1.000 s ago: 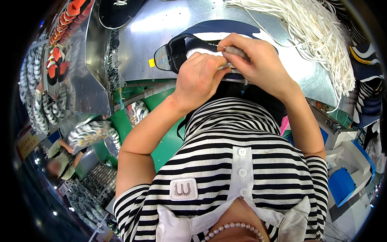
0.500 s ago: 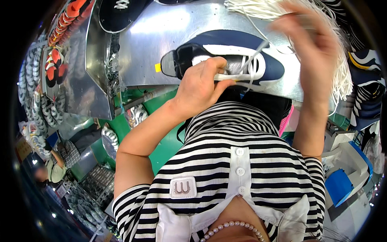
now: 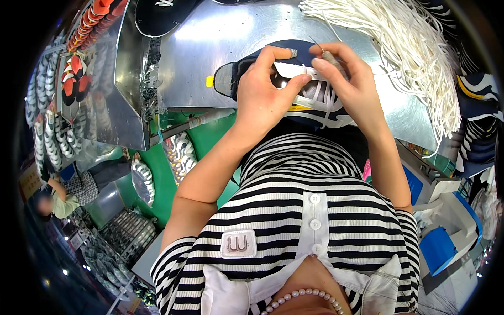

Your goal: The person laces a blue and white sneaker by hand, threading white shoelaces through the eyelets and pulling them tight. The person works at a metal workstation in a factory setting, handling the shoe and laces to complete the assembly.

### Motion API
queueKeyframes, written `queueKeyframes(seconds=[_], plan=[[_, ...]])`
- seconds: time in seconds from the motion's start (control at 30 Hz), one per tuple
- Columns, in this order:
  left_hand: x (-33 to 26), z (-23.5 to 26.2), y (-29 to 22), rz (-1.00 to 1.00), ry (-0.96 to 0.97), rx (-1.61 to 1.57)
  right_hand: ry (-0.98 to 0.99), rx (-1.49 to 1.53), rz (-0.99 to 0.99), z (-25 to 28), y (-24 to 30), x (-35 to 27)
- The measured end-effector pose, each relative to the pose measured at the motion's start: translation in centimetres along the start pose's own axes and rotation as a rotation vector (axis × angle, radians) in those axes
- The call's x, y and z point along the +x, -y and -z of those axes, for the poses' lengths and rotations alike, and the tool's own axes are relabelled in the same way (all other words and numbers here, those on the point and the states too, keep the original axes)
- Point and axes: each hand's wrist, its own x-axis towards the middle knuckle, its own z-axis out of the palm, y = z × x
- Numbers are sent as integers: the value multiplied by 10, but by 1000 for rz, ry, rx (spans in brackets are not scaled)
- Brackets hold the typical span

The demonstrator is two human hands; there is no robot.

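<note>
Looked like I was mid-lacing: the navy-and-white shoe (image 3: 310,105) sat by the near edge of the metal worktop (image 3: 194,68), right in front of me, toe to my right, with white lace (image 3: 317,91) crossing the toe end of the opening. My left hand (image 3: 264,92) had thumb and fingers pinched on the far eyelet strip (image 3: 290,69). My right hand (image 3: 358,81) had its fingers clamped on a thin-pointed tool (image 3: 331,59), tip angled away from me and a bit left. Couldn't tell if lace was caught in there too. I'd say the next move called for keeping that strip steady and lining the tip up with an eyelet. Loads of spare laces (image 3: 404,47) lay off right.
</note>
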Motion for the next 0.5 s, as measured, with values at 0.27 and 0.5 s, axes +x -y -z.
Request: queueKeyframes(seconds=[0.27,0.5], plan=[[-1,0,0,-33,8,-8,59,-342,49,12,9,-31],[-9,-9,10,-118,-106,-169,190,-670,215,13,13,-20]])
